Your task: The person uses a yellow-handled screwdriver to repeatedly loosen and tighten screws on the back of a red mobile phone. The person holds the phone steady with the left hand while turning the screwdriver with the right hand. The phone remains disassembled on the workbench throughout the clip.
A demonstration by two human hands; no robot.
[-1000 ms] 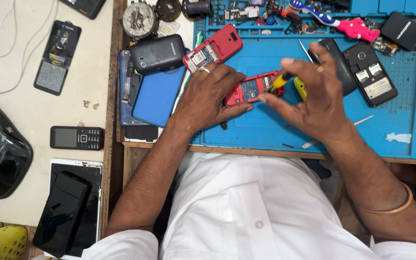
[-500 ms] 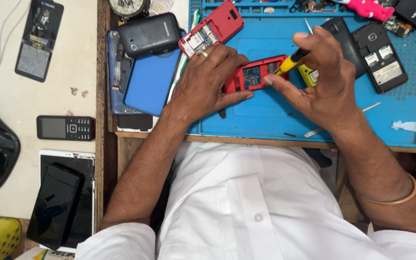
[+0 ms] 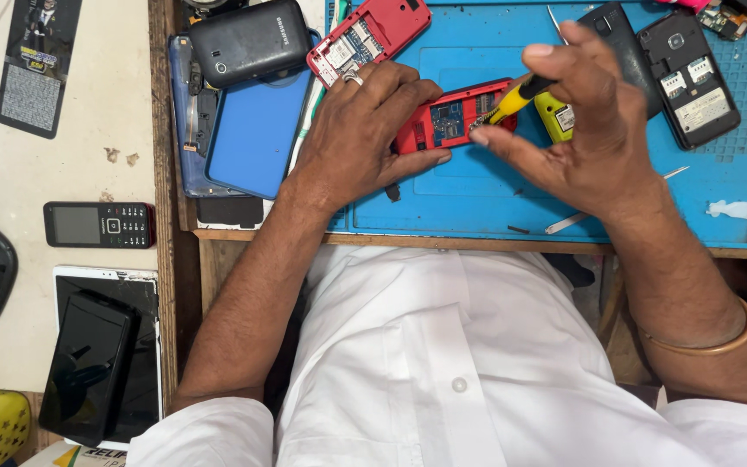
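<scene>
- The left hand (image 3: 360,130) lies flat on the red phone (image 3: 451,117), fingers spread over its left end to pin it down.
- The phone sits open on the blue mat (image 3: 477,195), near the middle of the bench, a bit toward the far edge.
- The right hand (image 3: 585,130) pinches a yellow screwdriver (image 3: 516,97) between thumb and fingers, the rest of the hand curled loosely.
- The tip rests on the phone's right end; I think it is on a screw, but the spot is too small to tell.
- To do this well, keep the tool straight up on the screw, push down softly and turn slowly, so the tip does not slip.
- Keep the left hand heavy so the phone cannot slide.
- Another red phone (image 3: 369,35) lies toward the far edge, and two black phones (image 3: 689,78) lie open to the right.
</scene>
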